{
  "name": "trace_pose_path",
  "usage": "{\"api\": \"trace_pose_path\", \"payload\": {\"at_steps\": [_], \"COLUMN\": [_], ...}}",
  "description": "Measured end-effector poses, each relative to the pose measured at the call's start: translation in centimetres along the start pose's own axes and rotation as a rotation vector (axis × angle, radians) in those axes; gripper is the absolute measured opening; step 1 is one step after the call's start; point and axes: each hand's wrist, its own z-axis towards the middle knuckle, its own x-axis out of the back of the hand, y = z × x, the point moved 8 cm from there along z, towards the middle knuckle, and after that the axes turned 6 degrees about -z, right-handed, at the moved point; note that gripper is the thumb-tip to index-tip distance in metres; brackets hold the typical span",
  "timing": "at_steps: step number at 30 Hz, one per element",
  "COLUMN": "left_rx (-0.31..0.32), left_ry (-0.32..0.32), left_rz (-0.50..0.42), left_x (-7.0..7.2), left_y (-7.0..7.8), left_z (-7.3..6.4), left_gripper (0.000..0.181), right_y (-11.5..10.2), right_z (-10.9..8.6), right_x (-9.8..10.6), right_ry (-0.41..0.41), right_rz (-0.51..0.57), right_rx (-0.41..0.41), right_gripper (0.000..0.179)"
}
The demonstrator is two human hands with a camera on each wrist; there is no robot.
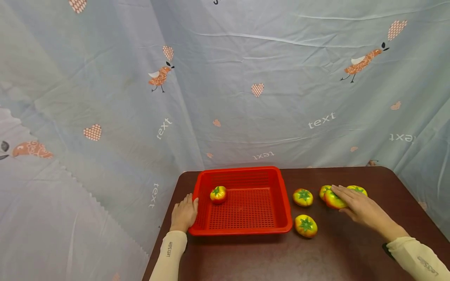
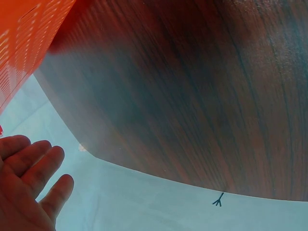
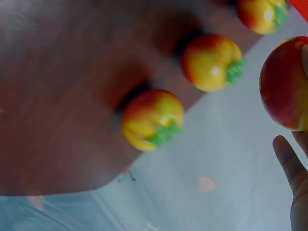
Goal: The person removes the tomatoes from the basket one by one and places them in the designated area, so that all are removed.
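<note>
My right hand (image 1: 358,205) holds a red-and-yellow tomato (image 1: 333,200) with a green star-shaped top, its fingers over the upper side. The right wrist view shows this held tomato (image 3: 283,89) at the right edge, apart from the others; part of the hand is cut off there. Just behind it on the table are two more tomatoes, one partly hidden (image 1: 324,190) and one beyond the fingers (image 1: 358,189). My left hand (image 1: 184,212) lies at the left rim of a red plastic basket (image 1: 242,233). Its fingers look extended in the left wrist view (image 2: 33,178). One tomato (image 1: 218,194) sits in the basket's back left part.
Right of the basket, two tomatoes stand on the dark wooden table (image 1: 267,257): one farther back (image 1: 303,197), one nearer (image 1: 306,226). A patterned grey-blue cloth (image 1: 239,101) hangs behind and at the sides of the table.
</note>
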Motion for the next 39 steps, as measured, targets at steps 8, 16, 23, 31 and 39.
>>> {"api": "trace_pose_path", "payload": {"at_steps": [8,16,23,31,39], "left_rx": [-0.003,-0.008,-0.005,0.005,0.005], "left_ry": [0.005,0.012,0.013,0.003,0.006], "left_rz": [-0.012,-0.028,-0.021,-0.021,-0.032], "left_x": [-0.1,0.2,0.1,0.1,0.2], "left_y": [0.1,0.3,0.1,0.0,0.1], "left_z": [0.0,-0.1,-0.1,0.0,-0.1], "left_gripper": [0.059,0.059,0.059,0.059,0.058], "right_y": [-0.6,-0.2,-0.7,-1.0,-1.2], "right_z": [-2.7,-4.8,-6.0,-6.4,-6.7], "right_x": [-1.4,-3.3,-4.2,-4.9,-5.2], "right_ry": [-0.034,-0.202,-0.194,-0.232,-0.224], "right_rz": [-0.027,0.012,0.017,0.016,0.011], "right_rx": [-0.019,-0.169,-0.165,-0.187,-0.184], "right_gripper": [0.061,0.076,0.077,0.074,0.072]}}
